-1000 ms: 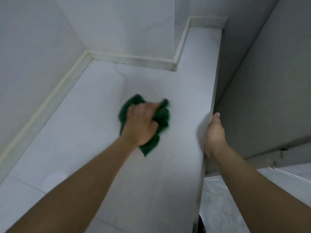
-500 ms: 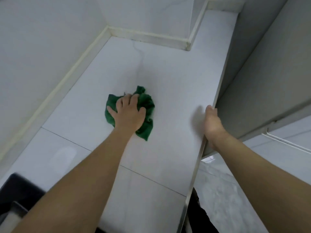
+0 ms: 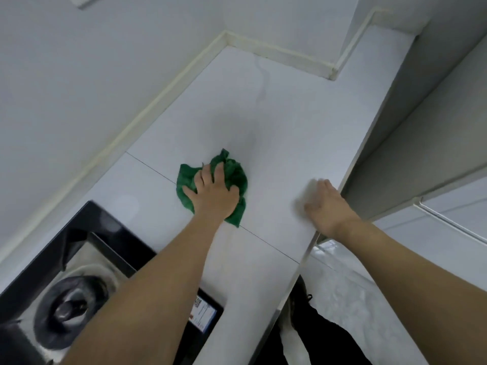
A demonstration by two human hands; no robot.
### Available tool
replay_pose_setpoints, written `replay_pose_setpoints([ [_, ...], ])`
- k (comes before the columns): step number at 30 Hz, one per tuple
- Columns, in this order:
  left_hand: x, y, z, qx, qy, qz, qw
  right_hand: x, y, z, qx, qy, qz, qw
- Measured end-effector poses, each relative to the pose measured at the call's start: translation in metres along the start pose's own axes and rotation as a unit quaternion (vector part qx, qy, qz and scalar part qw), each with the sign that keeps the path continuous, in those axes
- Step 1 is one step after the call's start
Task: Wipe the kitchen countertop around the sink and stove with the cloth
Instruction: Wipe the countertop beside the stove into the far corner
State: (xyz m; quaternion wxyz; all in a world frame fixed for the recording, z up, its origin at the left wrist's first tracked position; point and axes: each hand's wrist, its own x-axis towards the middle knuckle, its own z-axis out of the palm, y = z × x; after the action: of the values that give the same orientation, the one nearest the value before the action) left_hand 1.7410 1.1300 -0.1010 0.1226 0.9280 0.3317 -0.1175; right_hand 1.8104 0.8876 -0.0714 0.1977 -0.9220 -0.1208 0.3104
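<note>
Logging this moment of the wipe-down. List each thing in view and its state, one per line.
green cloth: bunched, flat on the countertop under the left hand
left hand: fingers spread, pressing the cloth
right hand: open, blurred, at the countertop's front edge
countertop: faint streak near the back corner
stove: burner unlit, nothing on it

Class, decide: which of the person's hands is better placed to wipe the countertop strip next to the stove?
Left. The left hand already presses the green cloth beside the stove; the right hand rests at the countertop edge.

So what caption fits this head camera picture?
Left hand presses green cloth on white countertop beside stove.
</note>
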Motion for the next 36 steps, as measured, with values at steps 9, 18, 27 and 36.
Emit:
replay_pose_setpoints([
  [9, -0.084, -0.014, 0.022, 0.129, -0.095, 0.29, 0.943, -0.006, -0.011, -0.018, -0.377, -0.108, -0.088, 0.916],
  [18, -0.108, 0.033, 0.036, -0.02, -0.042, -0.101, 0.994, 0.009, -0.031, 0.002, -0.518, -0.107, -0.162, 0.833],
  [27, -0.125, -0.024, 0.023, -0.033, -0.073, -0.11, 0.991, 0.013, -0.014, -0.003, -0.474, -0.109, -0.197, 0.851],
  [36, -0.208, 0.054, 0.063, 0.057, -0.087, 0.092, 0.99, 0.004, -0.009, -0.012, -0.467, -0.119, -0.215, 0.849],
])
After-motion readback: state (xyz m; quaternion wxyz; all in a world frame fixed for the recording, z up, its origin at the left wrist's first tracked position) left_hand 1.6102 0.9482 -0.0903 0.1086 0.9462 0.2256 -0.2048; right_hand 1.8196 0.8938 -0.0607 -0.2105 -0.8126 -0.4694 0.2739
